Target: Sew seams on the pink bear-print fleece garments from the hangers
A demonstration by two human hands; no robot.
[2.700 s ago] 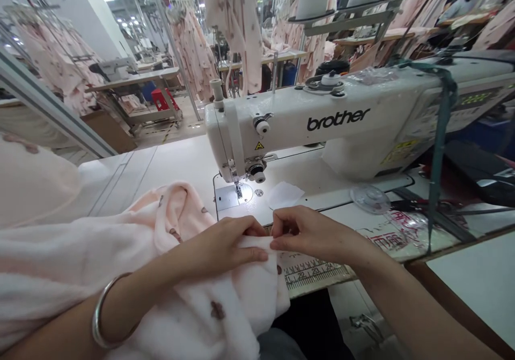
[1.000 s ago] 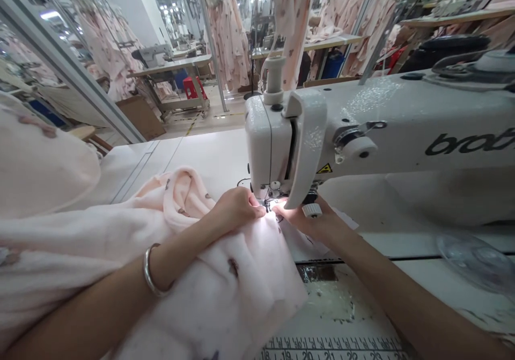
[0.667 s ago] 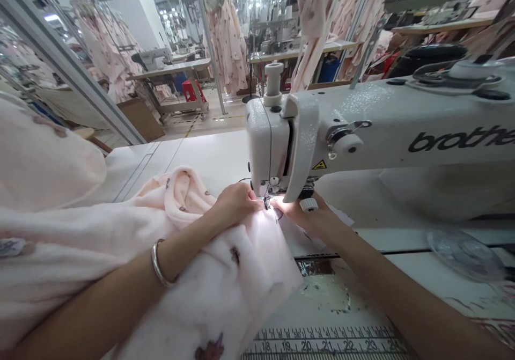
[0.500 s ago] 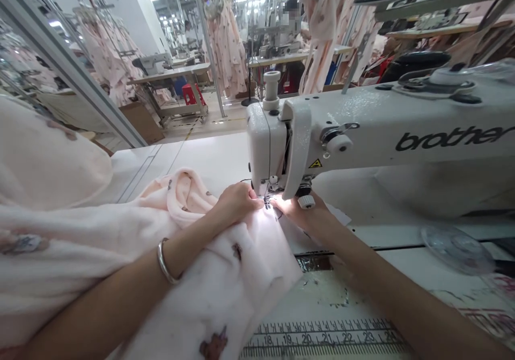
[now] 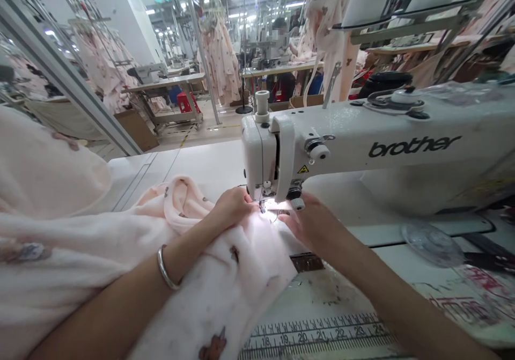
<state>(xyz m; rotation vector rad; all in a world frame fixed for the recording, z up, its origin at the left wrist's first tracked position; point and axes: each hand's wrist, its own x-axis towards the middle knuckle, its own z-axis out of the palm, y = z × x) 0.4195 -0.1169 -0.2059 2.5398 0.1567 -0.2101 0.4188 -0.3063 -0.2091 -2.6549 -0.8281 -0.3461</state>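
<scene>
Bright needle-lamp glare, seemingly warped edges.

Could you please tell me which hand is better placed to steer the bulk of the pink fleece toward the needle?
Probably the left: the left hand rests on the pink fleece beside the needle, its forearm across the bulk; the right hand lies right of the needle, at the fleece's edge.

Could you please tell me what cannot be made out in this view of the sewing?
Head view:
Needle: too small, washed out by lamp glare.
Left hand: fingertips hidden by its own knuckles, so its grip on the fabric is unclear.
Ruler: low numbers covered by the fabric.
Sewing machine: right end cut off by the frame edge.
</scene>
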